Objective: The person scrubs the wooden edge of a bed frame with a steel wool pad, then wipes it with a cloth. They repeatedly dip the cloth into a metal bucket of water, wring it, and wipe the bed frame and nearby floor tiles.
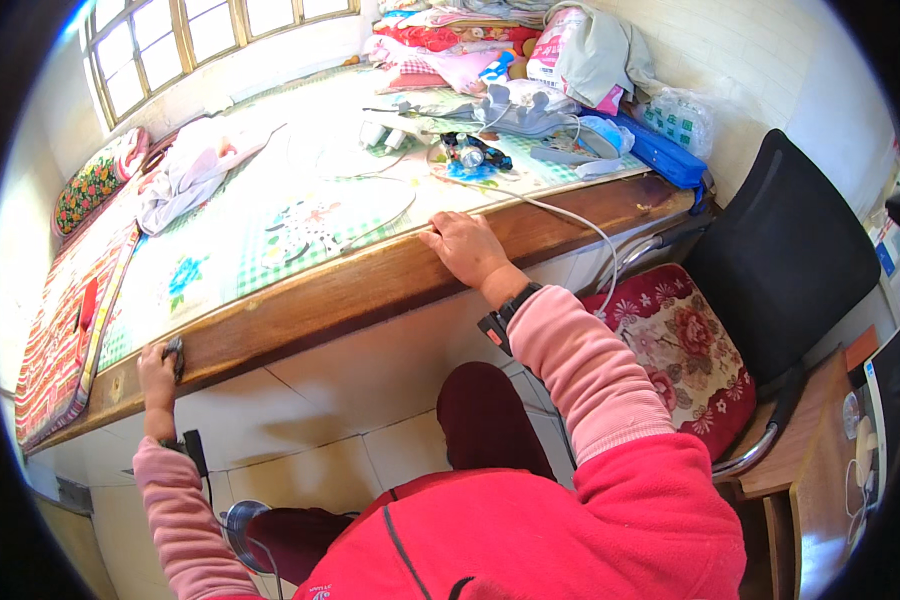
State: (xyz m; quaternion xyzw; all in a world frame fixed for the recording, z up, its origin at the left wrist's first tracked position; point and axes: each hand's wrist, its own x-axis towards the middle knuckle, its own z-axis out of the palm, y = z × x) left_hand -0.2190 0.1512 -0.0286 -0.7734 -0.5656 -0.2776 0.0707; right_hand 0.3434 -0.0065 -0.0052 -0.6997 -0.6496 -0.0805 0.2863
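My left hand (156,382) is closed round a small dark grey object (175,356), perhaps a bunched cloth, at the left part of the brown wooden edge (300,300) of a bed platform. Most of that object is hidden by the fingers. Further right, my right hand (467,246) lies palm down on the same wooden edge, its fingers stretched over the top and holding nothing. Beyond both hands spreads a pale green and white patterned bed mat (240,240). A white cable (550,207) runs over the wood just right of my right hand.
A black-backed chair (800,240) with a red floral cushion (685,345) stands at the right, beside a wooden desk (820,470). On the bed lie a crumpled pale garment (192,175), a striped red mat (60,330), a blue case (665,150) and piled bedding (450,40).
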